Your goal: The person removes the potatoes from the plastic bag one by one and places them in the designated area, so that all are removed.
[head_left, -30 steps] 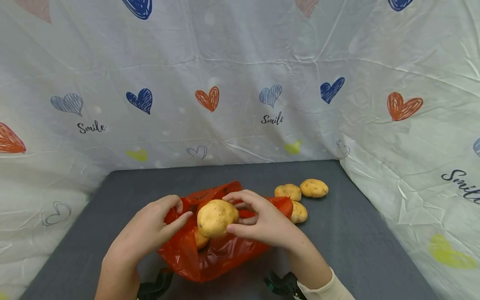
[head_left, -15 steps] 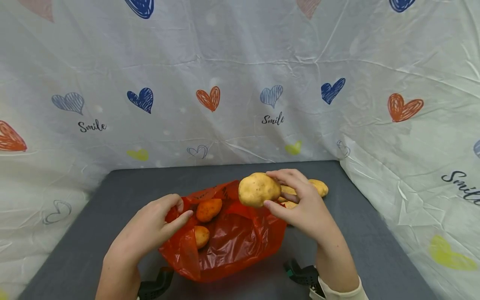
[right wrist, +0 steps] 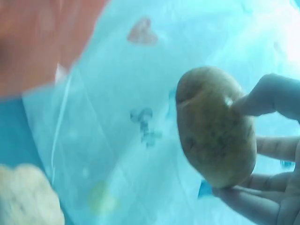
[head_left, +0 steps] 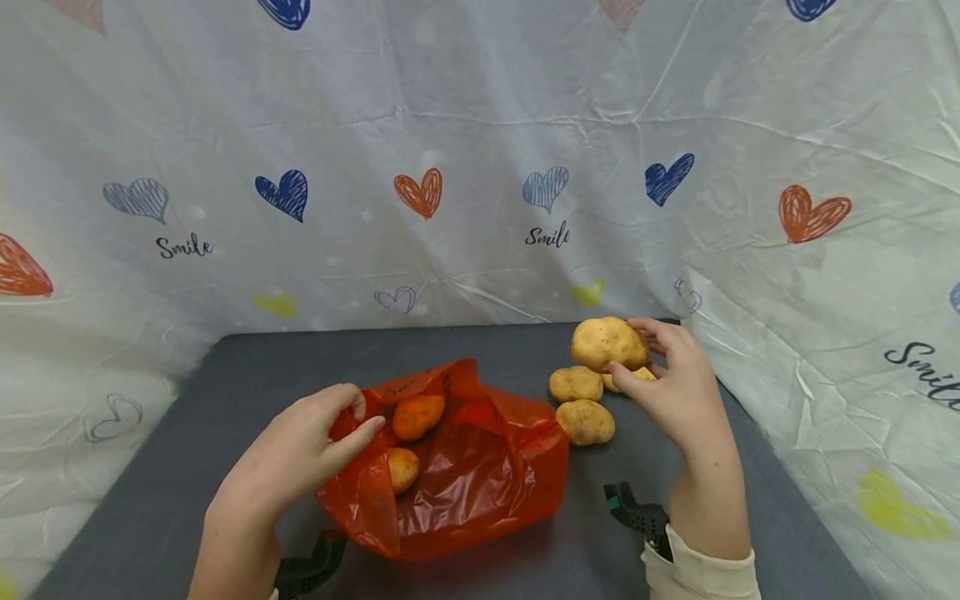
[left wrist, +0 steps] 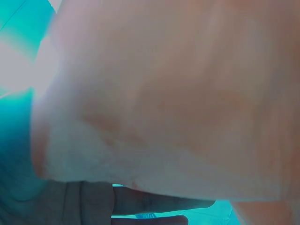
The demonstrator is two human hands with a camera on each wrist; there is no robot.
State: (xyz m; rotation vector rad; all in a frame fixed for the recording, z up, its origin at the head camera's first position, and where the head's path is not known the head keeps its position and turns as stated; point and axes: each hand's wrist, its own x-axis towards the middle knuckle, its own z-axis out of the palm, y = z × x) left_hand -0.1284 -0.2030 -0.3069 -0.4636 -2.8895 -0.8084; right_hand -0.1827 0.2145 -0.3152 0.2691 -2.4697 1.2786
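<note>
My right hand [head_left: 667, 379] holds a large yellow potato [head_left: 609, 343] between thumb and fingers, above several potatoes at the table's back right. In the right wrist view this potato [right wrist: 215, 126] hangs clear of the surface, pinched from one side. At the middle of the table lies a red plastic bag [head_left: 480, 492], its mouth spread wide. Inside it, near the left rim, are a potato [head_left: 417, 417] and another potato [head_left: 403, 471]. My left hand [head_left: 300, 450] grips the bag's left rim with curled fingers and thumb. The left wrist view is mostly filled by blurred skin.
Two potatoes, a rear potato [head_left: 576, 384] and a front potato [head_left: 586, 422], lie right of the bag. A further potato [head_left: 611, 382] is mostly hidden under the held one. A white heart-printed sheet [head_left: 480, 167] rises behind and beside the dark grey table [head_left: 285, 367].
My right hand has lifted the large potato out of the bag and carried it right and back, over the loose potatoes. The left hand has stayed at the bag's rim.
</note>
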